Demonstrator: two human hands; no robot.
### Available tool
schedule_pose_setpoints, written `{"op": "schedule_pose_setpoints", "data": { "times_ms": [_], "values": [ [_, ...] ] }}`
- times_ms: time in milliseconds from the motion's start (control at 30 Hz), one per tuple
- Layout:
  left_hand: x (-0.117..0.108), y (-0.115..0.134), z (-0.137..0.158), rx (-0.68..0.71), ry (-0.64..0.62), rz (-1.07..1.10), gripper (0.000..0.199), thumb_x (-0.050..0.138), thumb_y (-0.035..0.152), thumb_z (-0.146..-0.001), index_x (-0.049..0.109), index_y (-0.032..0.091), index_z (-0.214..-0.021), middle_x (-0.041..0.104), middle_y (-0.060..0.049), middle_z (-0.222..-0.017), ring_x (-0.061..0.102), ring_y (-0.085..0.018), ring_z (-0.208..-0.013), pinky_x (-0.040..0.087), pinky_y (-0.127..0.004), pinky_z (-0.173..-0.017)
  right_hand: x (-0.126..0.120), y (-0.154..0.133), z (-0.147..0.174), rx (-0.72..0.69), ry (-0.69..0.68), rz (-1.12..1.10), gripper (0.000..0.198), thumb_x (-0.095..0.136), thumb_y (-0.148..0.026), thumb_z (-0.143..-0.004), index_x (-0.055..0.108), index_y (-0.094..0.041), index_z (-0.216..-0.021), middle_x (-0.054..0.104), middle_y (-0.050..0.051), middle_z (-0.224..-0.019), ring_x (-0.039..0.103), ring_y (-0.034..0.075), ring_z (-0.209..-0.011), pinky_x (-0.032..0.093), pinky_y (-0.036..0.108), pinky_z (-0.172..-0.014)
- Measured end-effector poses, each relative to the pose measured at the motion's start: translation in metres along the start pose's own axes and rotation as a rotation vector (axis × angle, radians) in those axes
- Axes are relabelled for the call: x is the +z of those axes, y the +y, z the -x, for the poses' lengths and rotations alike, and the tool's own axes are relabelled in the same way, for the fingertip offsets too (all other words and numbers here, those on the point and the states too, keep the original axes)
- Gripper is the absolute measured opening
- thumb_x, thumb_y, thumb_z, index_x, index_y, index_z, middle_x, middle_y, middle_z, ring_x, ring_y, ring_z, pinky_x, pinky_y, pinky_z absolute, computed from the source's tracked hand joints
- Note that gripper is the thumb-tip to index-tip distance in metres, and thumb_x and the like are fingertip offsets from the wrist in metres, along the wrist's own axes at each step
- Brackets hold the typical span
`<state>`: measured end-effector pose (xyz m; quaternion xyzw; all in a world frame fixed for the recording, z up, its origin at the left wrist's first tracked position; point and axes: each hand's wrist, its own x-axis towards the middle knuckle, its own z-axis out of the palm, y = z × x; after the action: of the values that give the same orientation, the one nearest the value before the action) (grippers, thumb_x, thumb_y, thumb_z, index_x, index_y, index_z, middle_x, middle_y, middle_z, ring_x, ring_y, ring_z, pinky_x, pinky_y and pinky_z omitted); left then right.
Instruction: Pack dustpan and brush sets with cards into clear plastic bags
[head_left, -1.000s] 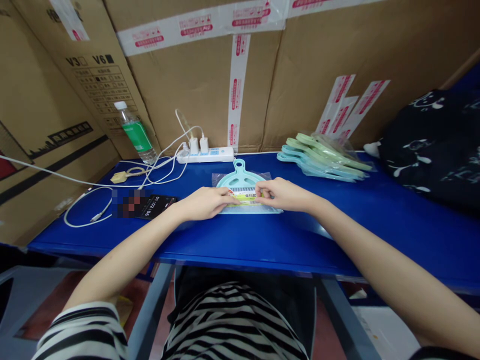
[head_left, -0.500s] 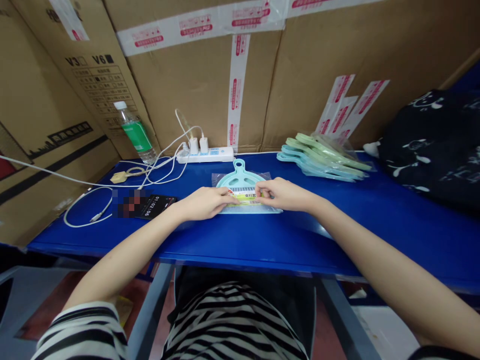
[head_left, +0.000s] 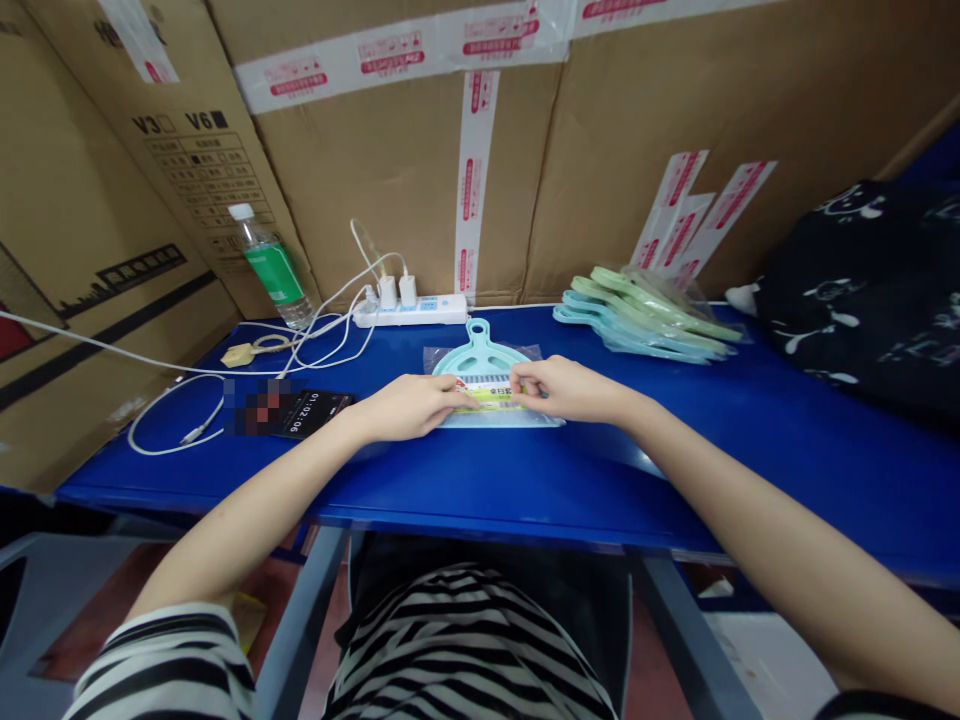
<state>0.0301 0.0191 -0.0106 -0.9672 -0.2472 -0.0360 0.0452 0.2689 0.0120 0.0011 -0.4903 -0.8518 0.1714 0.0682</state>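
Observation:
A light-blue dustpan (head_left: 484,357) in a clear plastic bag lies on the blue table, its looped handle pointing away from me. Across its near part sits a yellow and white printed label (head_left: 495,393). My left hand (head_left: 411,405) reaches in from the left, thumb and fingers closed at the label's left end. At the right end, my right hand (head_left: 561,388) has curled fingers pinching near the label's edge. My fingers cover both ends of the label and part of the dustpan.
Green and light-blue bagged pieces with handles (head_left: 645,315) lie at the back right, near a black patterned bag (head_left: 862,290). At the left are a phone (head_left: 315,412), white cables, a power strip (head_left: 420,310) and a bottle (head_left: 274,268). Cardboard (head_left: 390,160) walls the back.

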Motion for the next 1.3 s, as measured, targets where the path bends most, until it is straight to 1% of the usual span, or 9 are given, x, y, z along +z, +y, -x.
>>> {"op": "schedule_pose_setpoints", "data": {
  "times_ms": [233, 367, 533, 733, 833, 967, 1133, 1300],
  "values": [
    [-0.0002, 0.0001, 0.0002, -0.005, -0.003, 0.006, 0.039, 0.04, 0.014, -0.093, 0.059, 0.026, -0.125, 0.063, -0.005, -0.103, 0.064, -0.017, -0.091, 0.051, -0.028, -0.076, 0.0007, 0.0007, -0.0006, -0.002, -0.005, -0.001, 0.007, 0.051, -0.02, -0.078, 0.053, -0.021, -0.072, 0.058, -0.003, -0.056, 0.051, 0.012, -0.052, 0.034, 0.025, -0.055],
    [-0.0002, 0.0004, 0.0003, -0.01, -0.011, -0.003, 0.039, 0.041, 0.014, -0.093, 0.059, 0.026, -0.125, 0.063, -0.004, -0.101, 0.064, -0.016, -0.088, 0.051, -0.028, -0.075, 0.0006, 0.0, -0.0004, 0.014, -0.003, 0.007, 0.008, 0.051, -0.02, -0.079, 0.051, -0.021, -0.071, 0.057, -0.003, -0.057, 0.05, 0.012, -0.053, 0.033, 0.024, -0.056],
    [-0.0002, 0.0004, -0.0001, -0.01, -0.009, 0.008, 0.039, 0.04, 0.014, -0.093, 0.06, 0.027, -0.124, 0.063, -0.004, -0.105, 0.063, -0.017, -0.093, 0.052, -0.028, -0.078, -0.0004, -0.0006, 0.0001, 0.017, -0.012, -0.008, 0.01, 0.052, -0.02, -0.079, 0.048, -0.021, -0.069, 0.055, -0.004, -0.056, 0.049, 0.011, -0.053, 0.033, 0.024, -0.055],
    [-0.0015, 0.0009, -0.0002, -0.021, -0.021, 0.012, 0.036, 0.039, 0.015, -0.093, 0.063, 0.025, -0.119, 0.063, -0.005, -0.104, 0.064, -0.017, -0.092, 0.051, -0.028, -0.077, -0.0008, 0.0001, -0.0003, 0.019, -0.001, -0.032, 0.01, 0.049, -0.015, -0.077, 0.049, -0.022, -0.069, 0.053, -0.005, -0.054, 0.048, 0.011, -0.052, 0.034, 0.024, -0.057],
    [-0.0019, 0.0012, 0.0, -0.02, -0.019, 0.016, 0.037, 0.039, 0.015, -0.094, 0.063, 0.026, -0.119, 0.063, -0.005, -0.104, 0.064, -0.016, -0.091, 0.051, -0.028, -0.076, 0.0, 0.0003, -0.0013, 0.021, 0.001, -0.02, 0.008, 0.052, -0.019, -0.077, 0.049, -0.022, -0.07, 0.054, -0.005, -0.054, 0.049, 0.012, -0.052, 0.033, 0.024, -0.057],
    [-0.0024, 0.0018, -0.0001, -0.015, -0.027, 0.006, 0.039, 0.039, 0.015, -0.094, 0.06, 0.027, -0.124, 0.063, -0.005, -0.105, 0.064, -0.016, -0.09, 0.051, -0.028, -0.077, 0.0021, -0.0009, -0.0027, 0.047, 0.032, 0.022, 0.012, 0.057, -0.028, -0.077, 0.05, -0.022, -0.07, 0.055, -0.004, -0.055, 0.05, 0.012, -0.054, 0.032, 0.025, -0.056],
    [-0.0035, 0.0029, -0.0007, -0.011, -0.056, -0.05, 0.041, 0.039, 0.014, -0.093, 0.059, 0.029, -0.125, 0.062, -0.005, -0.104, 0.064, -0.016, -0.09, 0.051, -0.026, -0.073, 0.003, -0.0025, -0.0038, 0.089, 0.021, 0.023, 0.011, 0.053, -0.023, -0.079, 0.049, -0.022, -0.069, 0.051, -0.006, -0.052, 0.048, 0.012, -0.052, 0.031, 0.024, -0.056],
    [-0.0044, 0.0024, -0.0013, -0.016, -0.066, -0.062, 0.04, 0.04, 0.013, -0.091, 0.061, 0.028, -0.121, 0.063, -0.004, -0.105, 0.064, -0.016, -0.087, 0.051, -0.026, -0.072, -0.0001, -0.0024, -0.0041, 0.074, 0.008, 0.01, 0.008, 0.052, -0.016, -0.077, 0.05, -0.021, -0.071, 0.047, -0.006, -0.053, 0.044, 0.011, -0.051, 0.03, 0.024, -0.055]
  ]
}}
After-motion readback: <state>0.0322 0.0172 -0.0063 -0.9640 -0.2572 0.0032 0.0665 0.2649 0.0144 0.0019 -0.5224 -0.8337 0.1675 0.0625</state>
